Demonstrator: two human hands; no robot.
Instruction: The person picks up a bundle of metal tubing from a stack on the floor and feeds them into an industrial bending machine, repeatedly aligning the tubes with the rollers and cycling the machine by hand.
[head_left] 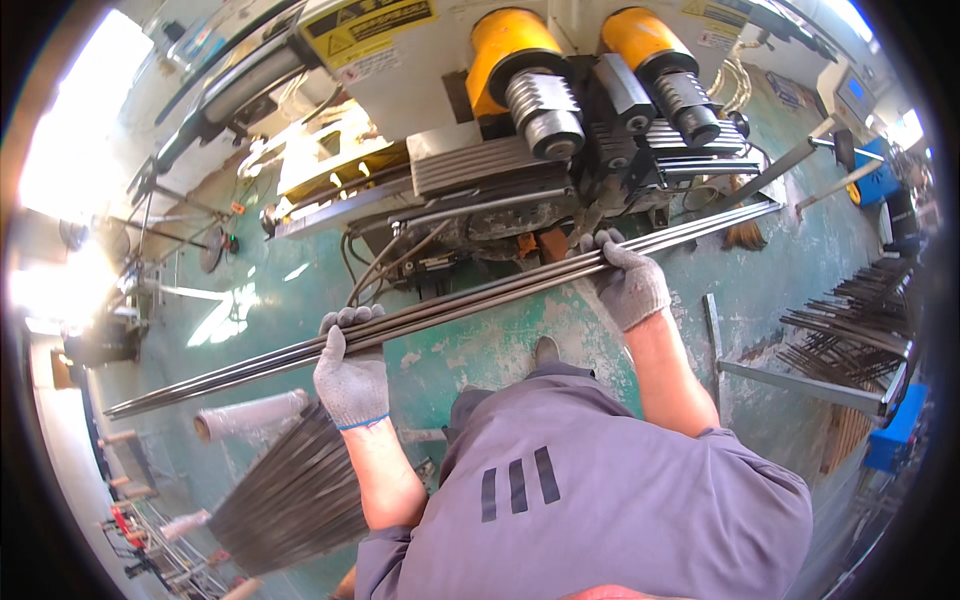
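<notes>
Green workshop floor (465,348) spread below as your gloved left hand (352,378) and gloved right hand (632,282) grasped long metal rods (480,300) before yellow-and-white machine (400,95).

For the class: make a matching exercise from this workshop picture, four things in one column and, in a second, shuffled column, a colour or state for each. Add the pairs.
Column one
1. long metal rods
2. left hand
3. two machine cylinders
4. floor

Column two
A. green, with pale worn patches
B. yellow-orange, near the top edge
C. gripped, slanting upward to the right
D. gloved in grey, blue edge at the wrist

Pairs: 1-C, 2-D, 3-B, 4-A
</notes>
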